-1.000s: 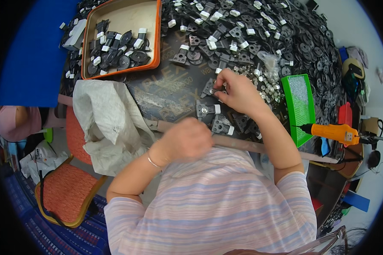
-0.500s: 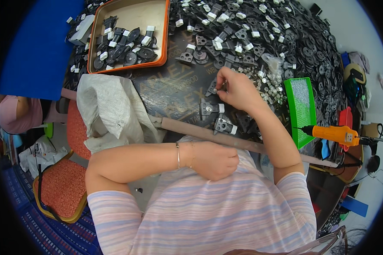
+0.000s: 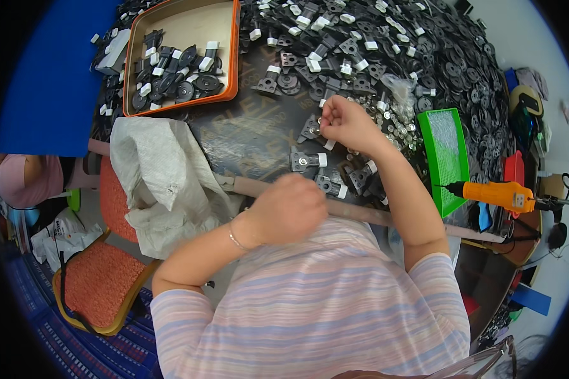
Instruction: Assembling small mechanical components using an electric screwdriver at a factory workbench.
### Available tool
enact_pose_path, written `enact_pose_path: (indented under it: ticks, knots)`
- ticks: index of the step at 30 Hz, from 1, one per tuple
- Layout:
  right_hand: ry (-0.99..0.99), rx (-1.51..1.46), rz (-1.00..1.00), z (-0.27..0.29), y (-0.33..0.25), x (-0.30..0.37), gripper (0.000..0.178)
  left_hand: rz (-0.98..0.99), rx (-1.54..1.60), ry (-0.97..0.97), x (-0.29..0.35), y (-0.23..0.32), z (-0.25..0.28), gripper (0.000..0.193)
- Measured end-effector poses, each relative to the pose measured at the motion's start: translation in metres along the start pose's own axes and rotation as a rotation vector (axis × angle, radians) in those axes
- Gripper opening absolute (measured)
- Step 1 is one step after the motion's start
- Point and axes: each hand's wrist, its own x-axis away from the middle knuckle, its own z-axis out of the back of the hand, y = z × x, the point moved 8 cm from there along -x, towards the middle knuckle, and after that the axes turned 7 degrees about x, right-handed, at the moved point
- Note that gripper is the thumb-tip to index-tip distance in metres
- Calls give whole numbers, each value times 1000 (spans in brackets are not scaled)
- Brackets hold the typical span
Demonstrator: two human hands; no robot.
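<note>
On table [image 3: 243, 142], near side: one black bracket [image 3: 307, 130], just left of our right hand [image 3: 353, 128] (nearer of two), long axis partly hidden. Right hand bunched at it; whether pinching anything, we cannot tell. Left hand [image 3: 291, 210] blurred, by our striped shirt [image 3: 335, 290]; grip unreadable.

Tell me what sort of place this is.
Probably an assembly workshop: a worktable heaped with black parts, a green tray, and what looks like an orange electric screwdriver suggest it.
</note>
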Motion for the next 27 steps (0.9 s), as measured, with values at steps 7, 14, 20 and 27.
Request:
enact_pose_path:
  ticks: [7, 14, 20, 27]
  knots:
    - [-51, -154, -1, 1, -3, 8, 21, 421, -39, 348, 30, -41, 36, 19]
    - [-458, 240, -52, -21, -21, 59, 26, 478, -62, 287, 34, -44, 31, 28]
    - [-276, 463, 102, -31, -26, 65, 26, 443, -35, 202, 23, -40, 12, 32]
    - [-207, 460, 110, -27, -30, 69, 28, 434, -47, 179, 25, -39, 8, 33]
